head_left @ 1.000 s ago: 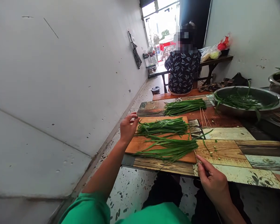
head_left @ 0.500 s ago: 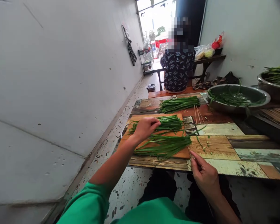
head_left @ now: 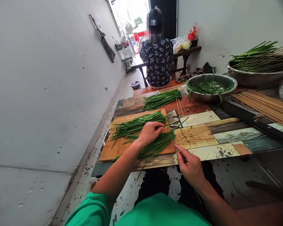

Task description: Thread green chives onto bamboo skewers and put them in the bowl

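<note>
My left hand [head_left: 150, 134] is closed in a pinch above the wooden cutting board [head_left: 104, 154], and a short green end of a garlic chive shows at its fingertips. Under and beside it lies the near bunch of garlic chives [head_left: 163, 142], partly hidden by the hand and forearm. A second bunch of garlic chives [head_left: 138, 123] rests on the board behind. At the table's front edge, my right hand [head_left: 190, 165] is shut on a thin bamboo skewer [head_left: 173, 143]. The skewer's tip points toward the cut ends of the near bunch; its tail shows below the wrist.
Another chive bunch [head_left: 162, 99] lies farther back beside a few loose skewers [head_left: 180, 106]. On the right are a steel bowl with greens [head_left: 195, 94], a large knife [head_left: 257, 124], many skewers [head_left: 266, 106] and a bigger bowl [head_left: 250, 77]. A person [head_left: 155, 62] sits ahead, facing away.
My view has swung right, bringing the knife and the larger bowl more fully into sight. My left hand has moved from over the rear bunch to the near bunch, closer to the right hand.
</note>
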Demonstrator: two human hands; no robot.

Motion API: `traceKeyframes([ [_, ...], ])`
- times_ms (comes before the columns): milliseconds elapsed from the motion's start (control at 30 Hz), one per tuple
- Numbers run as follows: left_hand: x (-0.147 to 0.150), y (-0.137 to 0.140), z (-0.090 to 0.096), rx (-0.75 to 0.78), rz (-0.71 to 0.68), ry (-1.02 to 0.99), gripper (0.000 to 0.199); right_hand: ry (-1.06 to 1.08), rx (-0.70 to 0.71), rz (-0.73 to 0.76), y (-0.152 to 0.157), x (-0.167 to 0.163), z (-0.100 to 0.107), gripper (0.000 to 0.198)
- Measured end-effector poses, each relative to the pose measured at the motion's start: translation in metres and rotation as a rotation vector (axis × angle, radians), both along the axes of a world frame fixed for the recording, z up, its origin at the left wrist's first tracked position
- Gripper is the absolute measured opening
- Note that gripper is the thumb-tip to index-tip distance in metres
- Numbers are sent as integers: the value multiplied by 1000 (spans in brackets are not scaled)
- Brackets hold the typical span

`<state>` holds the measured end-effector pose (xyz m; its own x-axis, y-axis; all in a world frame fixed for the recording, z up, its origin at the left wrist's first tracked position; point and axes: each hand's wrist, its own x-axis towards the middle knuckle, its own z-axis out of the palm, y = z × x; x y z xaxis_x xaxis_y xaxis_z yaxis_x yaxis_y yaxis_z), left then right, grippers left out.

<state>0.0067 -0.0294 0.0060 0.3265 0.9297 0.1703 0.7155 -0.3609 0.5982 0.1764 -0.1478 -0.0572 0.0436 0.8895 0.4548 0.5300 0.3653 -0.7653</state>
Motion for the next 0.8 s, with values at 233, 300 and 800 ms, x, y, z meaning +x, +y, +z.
traceKeyframes([
  [233, -3, 0, -3, -3, 3, -25, 19, -17, 13, -4, 0, 0, 0, 32],
  [300, -3, -1, -2, -11, 4, -33, 20, -19, 24, -6, 0, 0, 0, 32],
  [800, 0, -6, 2, -16, -8, -31, 21, 3, 23, -6, -1, 0, -2, 31],
])
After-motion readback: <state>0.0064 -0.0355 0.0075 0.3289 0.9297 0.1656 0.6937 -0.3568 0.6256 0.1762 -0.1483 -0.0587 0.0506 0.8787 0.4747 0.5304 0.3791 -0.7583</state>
